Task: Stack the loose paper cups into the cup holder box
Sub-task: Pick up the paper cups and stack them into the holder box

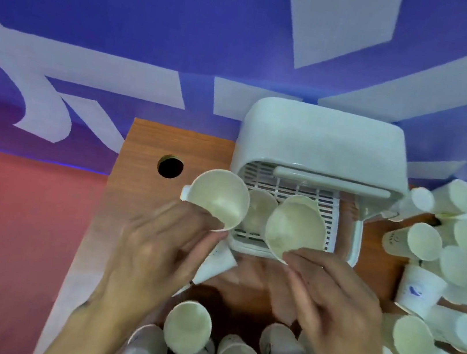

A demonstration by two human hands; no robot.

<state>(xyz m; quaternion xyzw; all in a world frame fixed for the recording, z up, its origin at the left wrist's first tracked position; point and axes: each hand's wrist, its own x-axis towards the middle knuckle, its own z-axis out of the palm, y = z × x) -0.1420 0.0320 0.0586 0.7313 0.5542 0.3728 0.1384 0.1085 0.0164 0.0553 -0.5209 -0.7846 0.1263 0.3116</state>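
Note:
A white cup holder box [321, 147] with a slatted tray [299, 191] stands at the back of the wooden table. My left hand [154, 253] grips a white paper cup [220, 199] by its rim and side, mouth facing me, just left of the tray. In my right hand [338, 301] a second paper cup [295, 231] is pinched at its near rim and held over the tray's front. Behind these two, other cups [259, 211] sit inside the tray.
Several loose paper cups [428, 245] are heaped along the right side, and more cups [188, 330] lie at the near edge below my hands. A round cable hole [170, 166] is in the wooden table [151, 149] at the left. A blue and white banner hangs behind.

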